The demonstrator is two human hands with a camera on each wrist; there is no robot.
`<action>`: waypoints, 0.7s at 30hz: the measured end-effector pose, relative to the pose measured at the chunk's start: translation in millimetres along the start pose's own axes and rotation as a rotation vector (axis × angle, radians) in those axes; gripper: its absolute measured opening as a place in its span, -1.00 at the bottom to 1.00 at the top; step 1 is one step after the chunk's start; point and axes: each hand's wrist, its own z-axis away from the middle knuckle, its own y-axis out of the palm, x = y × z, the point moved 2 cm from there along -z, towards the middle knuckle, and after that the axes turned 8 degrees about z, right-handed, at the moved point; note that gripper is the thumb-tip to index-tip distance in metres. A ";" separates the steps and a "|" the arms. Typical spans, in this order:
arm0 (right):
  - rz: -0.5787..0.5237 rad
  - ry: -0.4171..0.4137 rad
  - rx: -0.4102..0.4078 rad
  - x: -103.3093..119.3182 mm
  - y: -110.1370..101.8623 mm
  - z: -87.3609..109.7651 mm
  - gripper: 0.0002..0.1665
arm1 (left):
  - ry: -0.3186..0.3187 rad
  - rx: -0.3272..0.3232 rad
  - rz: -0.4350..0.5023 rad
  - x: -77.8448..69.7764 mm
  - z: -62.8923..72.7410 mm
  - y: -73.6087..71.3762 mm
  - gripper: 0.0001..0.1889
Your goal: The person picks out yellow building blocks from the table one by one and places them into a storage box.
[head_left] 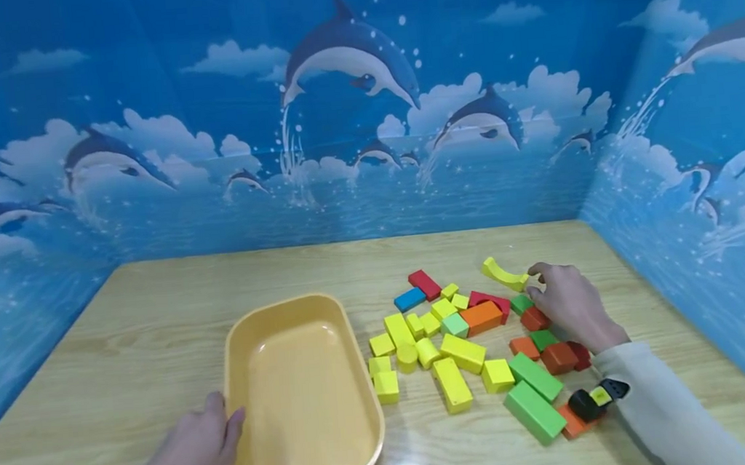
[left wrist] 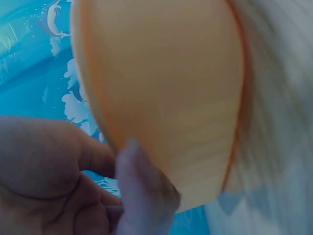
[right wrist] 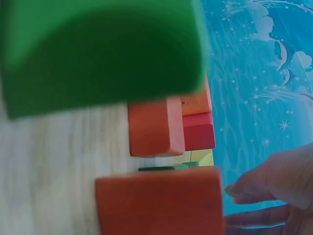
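Observation:
My left hand (head_left: 189,451) grips the left rim of a yellow-orange plastic tray (head_left: 305,384). In the left wrist view the thumb of that hand (left wrist: 142,191) lies over the inner side of the tray wall (left wrist: 161,98), with the fingers outside. At the far right of the table, my right hand (head_left: 571,301) pinches the right end of a yellow curved block (head_left: 502,276) between thumb and index fingertip. Just below those fingers sit a green block (head_left: 520,303) and a red-orange block (head_left: 534,319). The right wrist view hides the curved block.
Yellow blocks (head_left: 463,353) crowd the table right of the tray, with a blue block (head_left: 409,300) and a red block (head_left: 425,284) behind. Long green blocks (head_left: 534,413) lie near my right sleeve. A dolphin-print backdrop (head_left: 356,190) walls the table's back and sides.

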 end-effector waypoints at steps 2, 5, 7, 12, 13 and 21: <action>0.002 0.012 0.034 -0.6 2.6 -5.2 -0.58 | -0.045 0.027 0.023 2.5 -1.6 2.1 -0.66; 0.027 0.027 0.111 0.5 8.1 -12.5 -0.57 | -0.076 0.049 0.062 4.6 -2.5 2.5 -0.71; 0.044 0.041 0.162 1.6 12.0 -16.4 -0.56 | -0.081 0.052 0.077 5.0 -2.7 1.8 -0.74; 0.031 0.037 0.159 0.7 17.0 -20.6 -0.60 | -0.161 0.091 0.099 3.5 -6.8 0.1 -0.72; 0.021 0.034 0.146 -0.2 16.7 -20.9 -0.63 | -0.167 0.092 0.099 3.4 -7.4 -0.2 -0.72; -0.002 0.014 0.124 -5.6 15.6 -21.8 -0.90 | -0.104 0.071 0.067 4.6 -9.9 0.0 -0.71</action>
